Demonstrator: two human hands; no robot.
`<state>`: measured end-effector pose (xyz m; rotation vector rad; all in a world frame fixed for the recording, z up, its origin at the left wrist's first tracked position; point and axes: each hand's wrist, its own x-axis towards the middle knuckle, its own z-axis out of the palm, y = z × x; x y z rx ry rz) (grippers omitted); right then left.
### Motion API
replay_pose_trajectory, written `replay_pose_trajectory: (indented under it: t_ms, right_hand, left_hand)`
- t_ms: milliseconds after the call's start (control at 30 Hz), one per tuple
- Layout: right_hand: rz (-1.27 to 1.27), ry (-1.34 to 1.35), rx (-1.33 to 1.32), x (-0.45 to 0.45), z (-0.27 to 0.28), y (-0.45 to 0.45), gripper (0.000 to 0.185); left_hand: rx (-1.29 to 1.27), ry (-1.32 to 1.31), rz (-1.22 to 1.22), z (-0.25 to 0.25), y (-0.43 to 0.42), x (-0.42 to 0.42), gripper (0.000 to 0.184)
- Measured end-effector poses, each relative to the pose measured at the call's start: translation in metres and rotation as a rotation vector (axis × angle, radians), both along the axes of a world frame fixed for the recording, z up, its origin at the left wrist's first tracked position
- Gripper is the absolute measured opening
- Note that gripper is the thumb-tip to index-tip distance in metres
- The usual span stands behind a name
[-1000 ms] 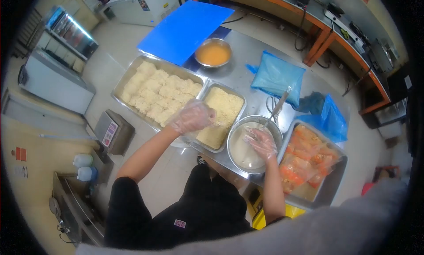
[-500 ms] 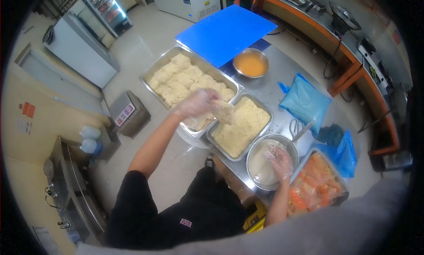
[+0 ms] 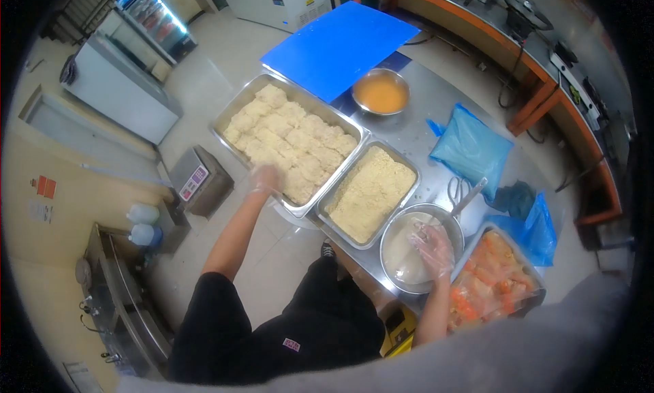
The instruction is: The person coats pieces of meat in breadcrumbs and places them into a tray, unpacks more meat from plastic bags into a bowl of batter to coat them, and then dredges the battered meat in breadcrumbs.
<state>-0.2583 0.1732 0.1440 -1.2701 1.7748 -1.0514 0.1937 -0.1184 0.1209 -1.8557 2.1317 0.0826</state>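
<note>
My left hand, in a clear plastic glove, is at the near left edge of the large metal tray of crumb-coated pieces; its fingers are too blurred to read. Over the metal bowl of whitish batter is my gloved right hand, fingers apart and smeared with batter. A smaller tray of pale crumbs lies between the large tray and the bowl. Right of the bowl, a tray holds orange-red and pale pieces under clear plastic.
A blue board and a bowl of orange liquid are at the back. A blue bag, scissors and a crumpled blue bag lie on the right. A scale stands left of the trays.
My left hand has moved from above the crumb tray to the large tray's near left edge. The coated piece it held is no longer seen in it. My right hand stays over the batter.
</note>
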Motion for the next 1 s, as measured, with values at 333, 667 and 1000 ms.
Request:
replay_pose_trajectory:
  t_ms: [333,667,1000]
  right_hand:
    - [0.167,0.275,0.016,-0.003,0.006,0.006,0.049]
    - [0.159,0.245,0.286,0.028,0.059,0.015,0.053]
    - [-0.402,-0.423,-0.106,0.072,0.010,0.029,0.075]
  left_hand:
    - [0.156,0.316,-0.203,-0.014,0.004,-0.020,0.048]
    - [0.186,1.239,-0.476,0.110,0.109,-0.242,0.043]
    - [0.611,0.611,-0.762,0.154,0.230,-0.236,0.033]
